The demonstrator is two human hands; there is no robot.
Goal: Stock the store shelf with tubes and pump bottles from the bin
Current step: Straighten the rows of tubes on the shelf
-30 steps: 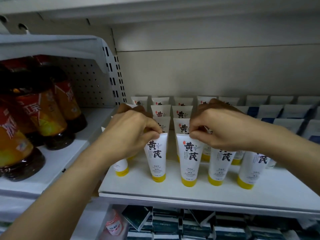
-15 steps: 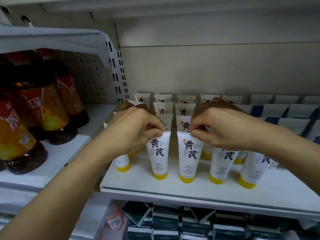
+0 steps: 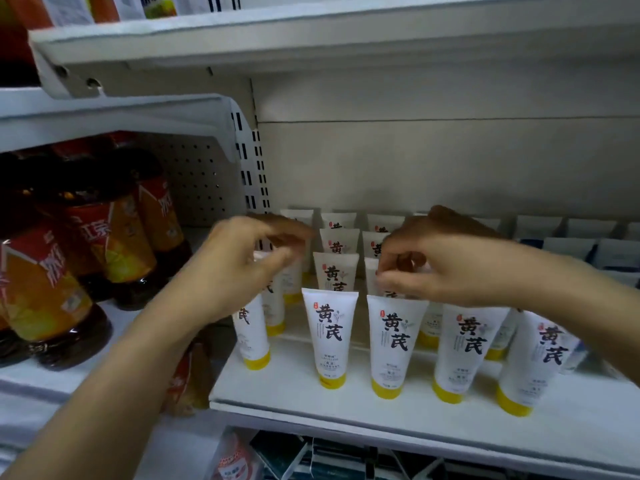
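White tubes with yellow caps and black characters stand cap-down in rows on the white shelf (image 3: 398,410). In the front row are a tube (image 3: 329,337) and its neighbour (image 3: 394,341). My left hand (image 3: 249,268) hovers blurred above and left of the first tube, fingers apart and holding nothing. My right hand (image 3: 446,265) is curled over the top edge of the neighbour tube, thumb and forefinger close together. Blur hides whether they still pinch it. More tubes (image 3: 464,348) stand to the right. No bin or pump bottles show.
Large dark bottles with red and orange labels (image 3: 45,299) fill the lower shelf on the left. A white shelf (image 3: 242,39) overhangs above. White and blue tubes (image 3: 571,244) line the back right. Dark boxes (image 3: 311,459) sit on the shelf below.
My left hand has let go of the front tube's top, lifted and spread its fingers. My right hand has loosened over its tube. The view has tilted upward.
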